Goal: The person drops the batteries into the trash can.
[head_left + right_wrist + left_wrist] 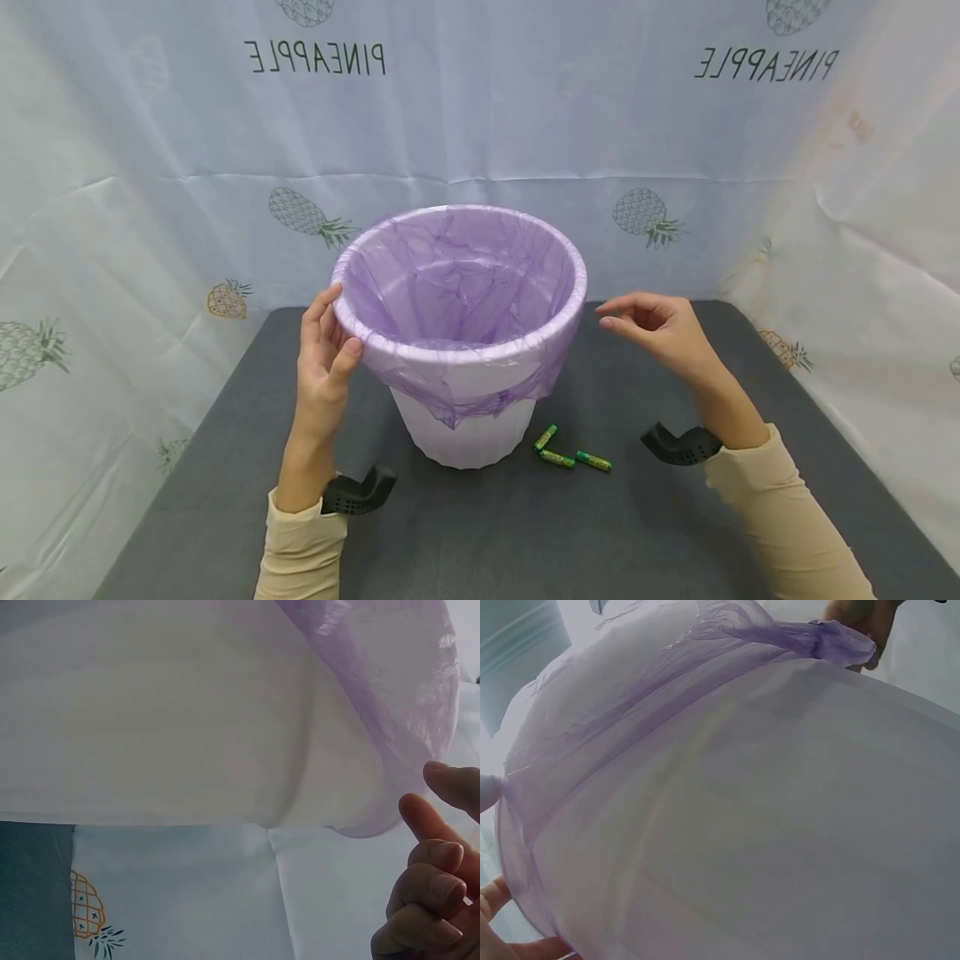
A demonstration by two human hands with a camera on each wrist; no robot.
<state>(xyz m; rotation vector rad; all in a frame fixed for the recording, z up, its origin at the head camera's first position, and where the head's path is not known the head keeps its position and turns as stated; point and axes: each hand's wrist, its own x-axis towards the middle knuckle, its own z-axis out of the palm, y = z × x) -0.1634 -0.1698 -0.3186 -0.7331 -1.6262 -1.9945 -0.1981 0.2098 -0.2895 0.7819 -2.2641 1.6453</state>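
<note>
A white trash can (465, 429) stands upright on the dark table. Its purple trash bag (457, 287) lines the inside and folds out over the rim, the loose edge hanging unevenly. Against the left of the rim rest the thumb and fingertips of my left hand (322, 375), spread along its outside. My right hand (656, 329) hovers just off the rim's right side and holds nothing. Its thumb and index finger point toward the bag, a small gap between them, while the other fingers curl in the right wrist view. The can's wall (765, 825) fills most of the left wrist view.
Three small green batteries (557, 459) lie on the table (480, 542) to the right of the can's base. A pineapple-print curtain (480, 125) hangs behind and along both sides. Each wrist wears a black mount (360, 490).
</note>
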